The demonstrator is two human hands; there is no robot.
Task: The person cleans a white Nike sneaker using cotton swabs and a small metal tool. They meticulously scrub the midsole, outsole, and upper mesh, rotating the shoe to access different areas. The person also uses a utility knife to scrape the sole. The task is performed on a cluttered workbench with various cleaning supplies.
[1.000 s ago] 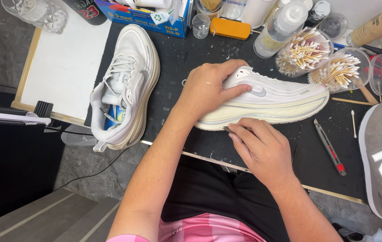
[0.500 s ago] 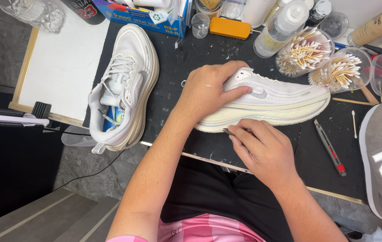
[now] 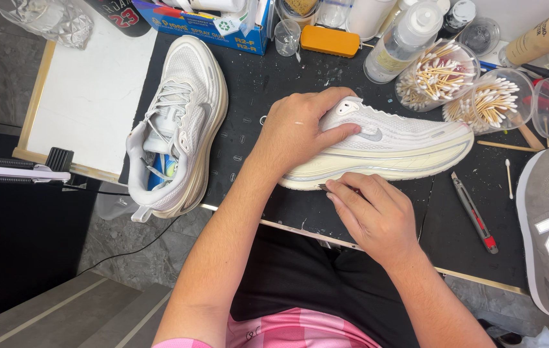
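I have one view only, from the head camera, and it looks almost straight down over the near edge of the mat (image 3: 255, 96). It sits close: my forearms enter from the bottom of the frame, and my lap fills the lower middle. The far edge of the mat runs along the top, crowded with bottles (image 3: 410, 35). The floor (image 3: 94, 258) shows at lower left beyond the mat's near left corner. With no second view, nothing overlaps.
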